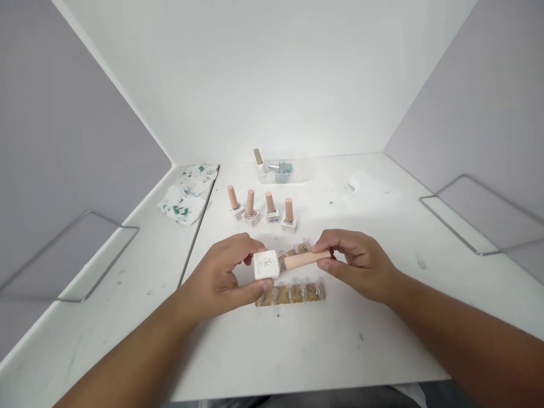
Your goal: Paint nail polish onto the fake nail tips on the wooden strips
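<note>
**Both hands on a nail polish bottle above a strip of nail tips**

The left hand [221, 277] grips the square white base of a small nail polish bottle [267, 265], its fingers closed round the block with the thumb on the near side; the right hand [357, 263] pinches the bottle's long peach-coloured cap [305, 259] between thumb and fingertips; the bottle lies on its side, held a little above the white surface [340, 340], cap pointing to the right. Directly under it lies a brown cardboard strip carrying clear false nail tips [293, 293]; a second such strip [300, 248] shows partly behind the cap. Farther back stand four upright bottles of the same kind in a row [261, 208], peach caps up. Behind them sits a clear shallow plastic tray [283, 170] holding more bottles, one with a bluish body. To the left, near the corner, lie crumpled white paper wipes stained green [187, 195].
</note>
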`<move>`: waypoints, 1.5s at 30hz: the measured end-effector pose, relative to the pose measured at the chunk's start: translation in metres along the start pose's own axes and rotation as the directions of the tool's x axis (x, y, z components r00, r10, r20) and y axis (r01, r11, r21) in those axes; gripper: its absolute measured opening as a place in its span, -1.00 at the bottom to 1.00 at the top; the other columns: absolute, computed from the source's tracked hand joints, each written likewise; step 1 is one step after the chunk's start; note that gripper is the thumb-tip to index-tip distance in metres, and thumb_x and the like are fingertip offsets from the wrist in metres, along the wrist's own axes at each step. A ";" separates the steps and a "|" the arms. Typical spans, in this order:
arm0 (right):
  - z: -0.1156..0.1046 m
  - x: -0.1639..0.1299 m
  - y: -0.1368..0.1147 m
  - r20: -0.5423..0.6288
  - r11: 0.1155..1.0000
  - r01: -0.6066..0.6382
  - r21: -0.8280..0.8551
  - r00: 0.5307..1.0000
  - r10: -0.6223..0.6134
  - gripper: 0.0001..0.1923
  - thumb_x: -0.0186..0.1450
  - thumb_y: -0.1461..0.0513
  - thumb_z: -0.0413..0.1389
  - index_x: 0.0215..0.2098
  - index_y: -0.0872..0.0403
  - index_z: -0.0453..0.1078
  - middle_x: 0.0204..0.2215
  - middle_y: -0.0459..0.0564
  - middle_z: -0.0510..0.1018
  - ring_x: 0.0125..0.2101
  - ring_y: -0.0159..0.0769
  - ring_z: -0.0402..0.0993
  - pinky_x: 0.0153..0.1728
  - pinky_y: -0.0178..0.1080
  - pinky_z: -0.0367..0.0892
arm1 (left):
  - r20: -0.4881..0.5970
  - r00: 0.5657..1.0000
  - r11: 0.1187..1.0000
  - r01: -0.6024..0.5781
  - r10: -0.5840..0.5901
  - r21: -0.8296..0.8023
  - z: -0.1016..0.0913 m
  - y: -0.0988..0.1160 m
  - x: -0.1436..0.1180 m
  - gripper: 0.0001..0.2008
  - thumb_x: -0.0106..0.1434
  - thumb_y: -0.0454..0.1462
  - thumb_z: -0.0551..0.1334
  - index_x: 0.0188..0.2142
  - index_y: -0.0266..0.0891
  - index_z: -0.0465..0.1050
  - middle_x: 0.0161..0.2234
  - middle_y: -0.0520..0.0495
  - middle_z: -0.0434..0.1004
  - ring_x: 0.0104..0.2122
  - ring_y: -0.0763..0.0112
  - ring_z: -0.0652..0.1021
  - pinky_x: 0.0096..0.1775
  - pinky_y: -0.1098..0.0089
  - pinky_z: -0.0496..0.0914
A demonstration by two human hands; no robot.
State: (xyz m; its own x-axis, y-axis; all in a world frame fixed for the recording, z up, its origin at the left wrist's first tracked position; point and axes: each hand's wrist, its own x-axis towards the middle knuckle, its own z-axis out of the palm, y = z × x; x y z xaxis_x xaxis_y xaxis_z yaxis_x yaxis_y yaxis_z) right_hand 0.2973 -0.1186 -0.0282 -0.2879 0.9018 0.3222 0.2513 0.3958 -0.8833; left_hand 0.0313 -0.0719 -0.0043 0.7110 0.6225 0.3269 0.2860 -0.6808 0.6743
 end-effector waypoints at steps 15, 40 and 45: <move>0.004 0.000 0.005 -0.034 0.998 0.045 0.050 0.998 -0.043 -0.90 0.27 0.26 0.14 -0.23 0.01 0.43 -0.50 -0.12 0.42 -0.47 -0.42 0.34 -0.39 -0.28 0.30 | 0.003 1.000 1.000 -0.004 0.004 0.025 0.004 -0.001 -0.001 -0.72 0.20 -0.34 0.27 -0.09 -0.16 0.35 -0.35 0.01 0.41 -0.38 0.44 0.36 -0.34 0.40 0.28; 0.011 0.000 0.000 -0.145 0.998 0.065 0.020 0.988 -0.061 -0.91 0.26 0.24 0.14 -0.25 0.04 0.43 -0.53 -0.11 0.41 -0.47 -0.39 0.37 -0.45 -0.29 0.32 | -0.051 0.999 0.994 -0.003 0.008 0.106 0.004 -0.005 0.000 -0.69 0.20 -0.29 0.30 -0.06 -0.18 0.35 -0.34 -0.02 0.46 -0.38 0.41 0.37 -0.34 0.38 0.30; 0.012 0.001 0.002 -0.140 0.998 0.062 0.007 0.988 -0.061 -0.90 0.26 0.24 0.15 -0.24 0.02 0.43 -0.51 -0.11 0.42 -0.46 -0.39 0.38 -0.44 -0.29 0.34 | -0.055 0.998 0.990 -0.003 0.011 0.139 0.004 -0.009 -0.002 -0.68 0.19 -0.29 0.30 -0.06 -0.19 0.34 -0.31 -0.06 0.49 -0.38 0.39 0.39 -0.36 0.36 0.32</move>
State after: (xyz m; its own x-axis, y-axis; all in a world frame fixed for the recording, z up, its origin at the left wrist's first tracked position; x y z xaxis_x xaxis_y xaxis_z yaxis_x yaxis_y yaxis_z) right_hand 0.2863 -0.1191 -0.0339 -0.1706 0.8915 0.4197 0.2264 0.4500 -0.8639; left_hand 0.0300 -0.0688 -0.0135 0.6780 0.6352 0.3700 0.3700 -0.7298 0.5749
